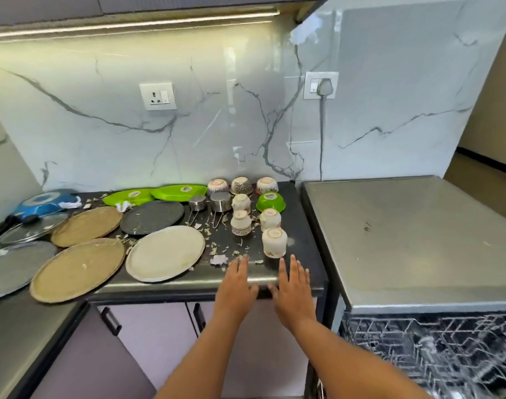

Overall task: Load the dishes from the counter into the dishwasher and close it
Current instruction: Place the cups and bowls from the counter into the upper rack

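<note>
The fingers (241, 264) of the left hand (238, 283) are held straight and close together, laid flat on the front edge of the dark counter (300, 254); the fingers of the right hand (293, 286) are likewise straight, slightly spread, and laid flat beside them. Nothing is held by either hand.

Just beyond the right fingertips an upturned white cup (274, 242) is stood, with three more upturned cups (241, 223) behind it and a green bowl (270, 201) near the wall. Three patterned bowls (242, 185) are set upside down in a row against the marble backsplash. Two small steel measuring cups (220, 201) with wire handles are placed left of the cups. A cream plate (165, 253) is laid left of the left hand, a dark grey plate (152, 217) behind it, and two tan plates (77, 269) further left. Two green leaf-shaped dishes (156, 194) are lined along the wall, and a blue pan (44, 204) with a glass lid (30, 228) is seen at the far left. Scraps of debris are scattered over the counter.

The dishwasher (413, 240) is stood to the right of the counter, and its wire rack (436, 349) is seen pulled out at the lower right.
</note>
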